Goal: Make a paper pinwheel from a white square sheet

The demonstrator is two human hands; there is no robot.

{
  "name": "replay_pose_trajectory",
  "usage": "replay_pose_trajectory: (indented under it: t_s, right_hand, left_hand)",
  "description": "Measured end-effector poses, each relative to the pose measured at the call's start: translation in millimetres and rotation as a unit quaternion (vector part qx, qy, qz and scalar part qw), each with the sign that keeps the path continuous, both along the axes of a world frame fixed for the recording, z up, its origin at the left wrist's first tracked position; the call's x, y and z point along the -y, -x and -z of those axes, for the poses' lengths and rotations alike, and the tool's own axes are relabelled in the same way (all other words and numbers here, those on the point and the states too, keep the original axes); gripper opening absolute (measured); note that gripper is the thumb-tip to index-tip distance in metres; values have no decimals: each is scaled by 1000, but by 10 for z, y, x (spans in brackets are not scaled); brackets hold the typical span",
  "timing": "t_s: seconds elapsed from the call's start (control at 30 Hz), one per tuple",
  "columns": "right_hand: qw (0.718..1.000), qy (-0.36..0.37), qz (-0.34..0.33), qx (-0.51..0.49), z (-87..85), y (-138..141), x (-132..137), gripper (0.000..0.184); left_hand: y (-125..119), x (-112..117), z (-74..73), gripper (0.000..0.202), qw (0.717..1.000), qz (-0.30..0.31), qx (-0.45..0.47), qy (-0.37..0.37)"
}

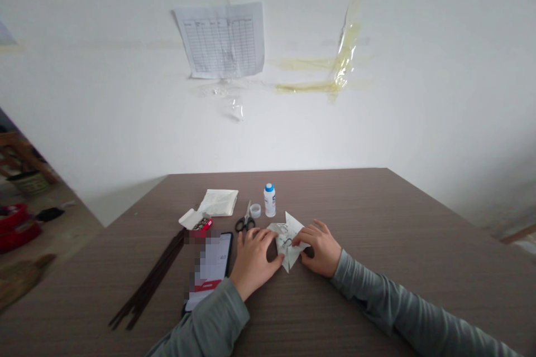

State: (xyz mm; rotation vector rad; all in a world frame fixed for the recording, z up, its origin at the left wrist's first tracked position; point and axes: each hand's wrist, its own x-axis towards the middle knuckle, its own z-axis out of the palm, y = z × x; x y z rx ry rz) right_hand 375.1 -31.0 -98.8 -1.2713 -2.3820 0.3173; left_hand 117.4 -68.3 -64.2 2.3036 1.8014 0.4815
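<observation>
A folded white paper (288, 257) with pointed corners, shaped somewhat like a pinwheel, lies on the table between my two hands. My left hand (255, 259) rests at its left side, thumb and fingertips pressing on the paper and holding it. From the right, my right hand (321, 248) pinches a flap near the paper's middle between thumb and fingers. A small dark curved mark or piece shows at the centre; I cannot tell which. Just beyond the paper stands a white bottle with a blue cap (270, 201).
Black-handled scissors (245, 223) lie beside a small clear cap (255, 211). Further left are a stack of paper (218, 202), an open red-and-white box (196, 221) of small pieces, a phone (213, 268) and thin dark sticks (153, 273). A white wall (293, 134) borders the table's back.
</observation>
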Motion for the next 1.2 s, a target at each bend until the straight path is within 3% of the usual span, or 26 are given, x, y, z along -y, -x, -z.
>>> replay_pose_trajectory:
  t_s: [0.13, 0.37, 0.77, 0.93, 1.2]
  right_hand:
    - [1000, -6, 0, 6, 16, -11, -7, 41]
    - [998, -28, -10, -50, 148, -66, -91, 31]
    - [990, 11, 71, -119, 347, -13, -244, 18]
    - [989, -27, 90, -113, 343, 17, -223, 20]
    - [994, -51, 85, -43, 260, 55, -141, 29]
  left_hand:
    - [4, 4, -10, 48, 1000, 7, 1, 4]
    - [-3, -16, 85, 43, 1000, -1, 3, -14]
    - [-77, -40, 89, 31, 1000, -11, -4, -29]
    - [-135, -53, 60, 25, 999, -21, -5, -37]
    - [-139, -88, 99, 37, 998, -32, -2, -45]
